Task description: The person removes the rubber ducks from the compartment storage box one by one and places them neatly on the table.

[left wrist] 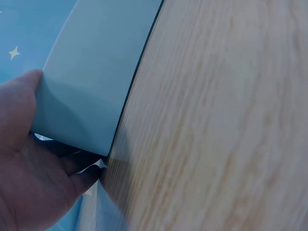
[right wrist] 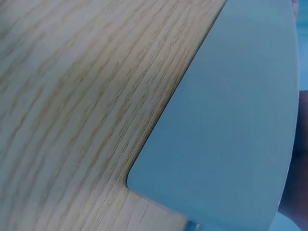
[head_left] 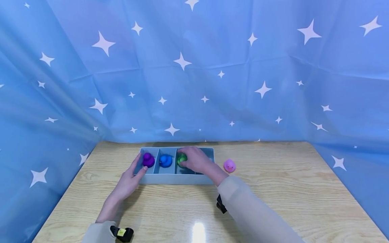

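A light blue divided box (head_left: pixel 176 179) lies lengthwise on the table. My left hand (head_left: pixel 127 184) grips its left end, thumb at the front rim and fingers along the end wall; the left wrist view shows that hand (left wrist: pixel 41 178) around the corner. My right hand (head_left: pixel 196 159) reaches over the front wall and pinches a green rubber duck (head_left: pixel 181 160) inside the third compartment from the left. A purple duck (head_left: pixel 148 160) sits in the leftmost compartment, a blue duck (head_left: pixel 165 161) in the one beside it. In the right wrist view the box's front wall (right wrist: pixel 221 130) hides most of the hand.
A pink rubber duck (head_left: pixel 229 165) stands on the wooden table (head_left: pixel 273 189), just right of the box. Blue cloth with white stars (head_left: pixel 212 40) hangs behind the table and along both sides.
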The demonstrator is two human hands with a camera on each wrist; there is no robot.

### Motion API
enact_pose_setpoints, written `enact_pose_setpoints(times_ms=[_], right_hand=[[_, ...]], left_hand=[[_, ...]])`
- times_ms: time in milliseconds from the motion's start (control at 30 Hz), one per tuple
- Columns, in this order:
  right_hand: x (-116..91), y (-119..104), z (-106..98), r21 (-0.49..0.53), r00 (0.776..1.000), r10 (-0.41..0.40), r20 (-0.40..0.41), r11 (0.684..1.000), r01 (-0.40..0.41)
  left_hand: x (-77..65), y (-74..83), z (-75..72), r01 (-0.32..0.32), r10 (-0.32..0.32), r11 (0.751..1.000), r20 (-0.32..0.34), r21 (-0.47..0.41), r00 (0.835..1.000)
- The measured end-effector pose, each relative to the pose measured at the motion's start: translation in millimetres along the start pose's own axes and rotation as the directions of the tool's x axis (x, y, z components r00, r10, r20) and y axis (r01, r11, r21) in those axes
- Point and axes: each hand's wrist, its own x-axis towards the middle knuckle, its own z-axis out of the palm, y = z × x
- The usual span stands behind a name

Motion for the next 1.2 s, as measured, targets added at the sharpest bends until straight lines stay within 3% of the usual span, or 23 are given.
enact_pose_setpoints(times_ms=[233,767,1200], right_hand=[[0.7,1.1,1.5,-0.074,0.999,-0.017,0.046,0.997,0.021],[-2.7,2.3,7.5,-0.037,0.999,-0.039,0.000,0.999,0.039],[-1.2,-1.1,9.7,-0.083,1.000,-0.010,-0.010,0.996,0.009]], left_hand=[[0.0,0.7,1.0,-0.004,0.004,1.000,0.003,0.001,1.000],[0.1,0.7,1.3,0.003,-0.003,1.000,-0.002,0.011,1.000],[-2.6,2.2,0.4,0.004,-0.004,1.000,-0.002,0.007,1.000]])
